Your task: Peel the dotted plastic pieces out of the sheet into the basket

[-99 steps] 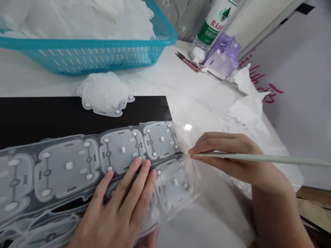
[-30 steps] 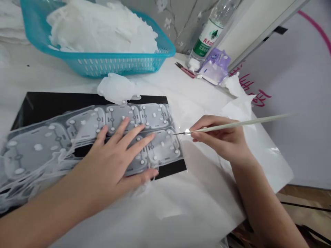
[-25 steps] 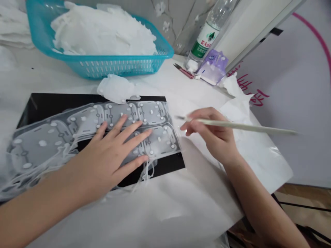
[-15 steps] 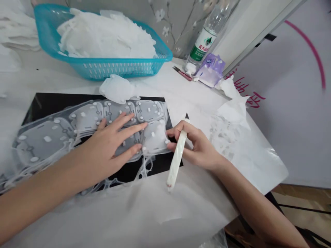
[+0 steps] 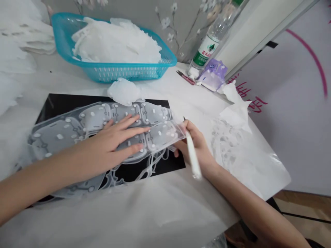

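Observation:
A long translucent silicone sheet [image 5: 64, 132] of moulded keypad pieces lies over a black mat [image 5: 59, 103]. My left hand [image 5: 113, 143] rests flat on it, fingers stretched out over the right-hand pieces. My right hand [image 5: 196, 144] is closed round a thin white stick tool [image 5: 192, 158] and also pinches the sheet's right end piece [image 5: 165, 132], which is lifted slightly off the mat. Thin trimmed strands [image 5: 152, 163] hang from the sheet's near edge.
A teal basket [image 5: 116, 70] piled with white pieces stands at the back. A loose white piece [image 5: 124, 91] lies at the mat's far edge. A water bottle [image 5: 207, 48], purple tissue pack [image 5: 213, 74], small scissors [image 5: 185, 77] and crumpled paper [image 5: 235, 103] sit right.
My right hand turned the stick tool from pointing at the sheet's end to lying along the hand, then took hold of the end piece and lifted it. My left hand stayed pressed flat.

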Motion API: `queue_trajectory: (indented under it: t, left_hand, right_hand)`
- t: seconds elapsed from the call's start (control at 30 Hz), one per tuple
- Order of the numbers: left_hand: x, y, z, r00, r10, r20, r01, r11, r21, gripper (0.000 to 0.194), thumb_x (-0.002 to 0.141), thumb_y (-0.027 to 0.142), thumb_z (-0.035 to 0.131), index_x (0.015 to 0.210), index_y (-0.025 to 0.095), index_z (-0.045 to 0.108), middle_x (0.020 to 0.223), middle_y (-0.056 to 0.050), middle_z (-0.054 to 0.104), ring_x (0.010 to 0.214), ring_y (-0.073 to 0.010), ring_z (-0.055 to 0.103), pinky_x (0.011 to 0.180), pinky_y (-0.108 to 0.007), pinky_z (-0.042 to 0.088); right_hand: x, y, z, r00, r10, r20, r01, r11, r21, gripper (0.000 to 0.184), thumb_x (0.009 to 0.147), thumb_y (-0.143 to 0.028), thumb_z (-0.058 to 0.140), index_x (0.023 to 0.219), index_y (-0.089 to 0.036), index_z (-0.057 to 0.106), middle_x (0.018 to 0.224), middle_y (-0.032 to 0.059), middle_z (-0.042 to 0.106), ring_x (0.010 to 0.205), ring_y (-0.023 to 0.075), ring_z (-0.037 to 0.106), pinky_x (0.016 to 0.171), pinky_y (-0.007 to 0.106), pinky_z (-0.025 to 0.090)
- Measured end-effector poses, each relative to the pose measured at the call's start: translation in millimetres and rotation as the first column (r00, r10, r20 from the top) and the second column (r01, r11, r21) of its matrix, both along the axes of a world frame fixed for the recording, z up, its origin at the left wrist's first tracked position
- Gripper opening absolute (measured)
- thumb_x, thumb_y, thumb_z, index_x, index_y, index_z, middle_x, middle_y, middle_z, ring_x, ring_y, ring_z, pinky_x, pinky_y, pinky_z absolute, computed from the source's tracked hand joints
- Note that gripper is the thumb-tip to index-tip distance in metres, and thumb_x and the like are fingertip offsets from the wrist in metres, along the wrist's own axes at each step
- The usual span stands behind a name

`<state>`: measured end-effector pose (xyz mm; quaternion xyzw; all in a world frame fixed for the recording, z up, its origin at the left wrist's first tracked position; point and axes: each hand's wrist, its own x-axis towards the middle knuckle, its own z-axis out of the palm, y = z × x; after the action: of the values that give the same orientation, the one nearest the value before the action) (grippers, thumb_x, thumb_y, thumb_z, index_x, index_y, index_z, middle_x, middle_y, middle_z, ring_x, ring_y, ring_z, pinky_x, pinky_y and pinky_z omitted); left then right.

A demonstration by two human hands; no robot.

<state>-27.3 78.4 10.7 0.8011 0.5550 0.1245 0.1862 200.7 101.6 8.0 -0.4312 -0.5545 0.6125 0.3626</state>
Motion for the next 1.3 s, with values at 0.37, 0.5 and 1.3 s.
queue_trajectory:
  t: [0.37, 0.5, 1.3]
  left_hand:
    - [-7.8, 4.6, 2.6, 1.0, -0.007, -0.029, 0.004, 0.992, -0.123, 0.051, 0.088, 0.056, 0.033, 0.136, 0.039, 0.037, 0.151, 0.003, 0.025, 0.136, -0.03, 0.026, 0.109, -0.056, 0.021]
    - [3.0, -1.9, 7.1, 0.999, -0.039, -0.004, 0.039, 0.994, 0.105, 0.043, 0.089, 0.048, 0.038, 0.126, 0.031, 0.052, 0.142, -0.001, 0.043, 0.129, -0.0277, 0.039, 0.106, -0.048, 0.031]
    - [47.5, -52.3, -9.2, 0.986, -0.149, -0.073, 0.163, 0.956, 0.246, 0.043, 0.087, 0.047, 0.042, 0.125, 0.029, 0.052, 0.134, -0.004, 0.052, 0.128, -0.0291, 0.04, 0.101, -0.049, 0.031]
  right_hand:
    - [47.7, 6.8, 51.4, 0.983, -0.018, 0.183, -0.008, 0.99, 0.139, 0.028, 0.072, -0.02, 0.066, 0.073, -0.022, 0.037, 0.074, -0.0017, 0.052, 0.075, 0.0132, 0.055, 0.062, 0.024, 0.046]
    - [32.7, 5.4, 30.2, 0.92, -0.229, 0.317, 0.077, 0.9, 0.428, 0.028, 0.076, -0.028, 0.065, 0.08, -0.024, 0.038, 0.093, 0.0022, 0.056, 0.091, 0.0173, 0.056, 0.075, 0.031, 0.046]
    - [23.8, 0.7, 25.4, 0.991, -0.064, 0.118, 0.028, 0.958, 0.286, 0.011, 0.078, -0.03, 0.066, 0.084, -0.021, 0.062, 0.058, -0.0041, 0.061, 0.043, 0.0086, 0.054, 0.045, 0.024, 0.049]
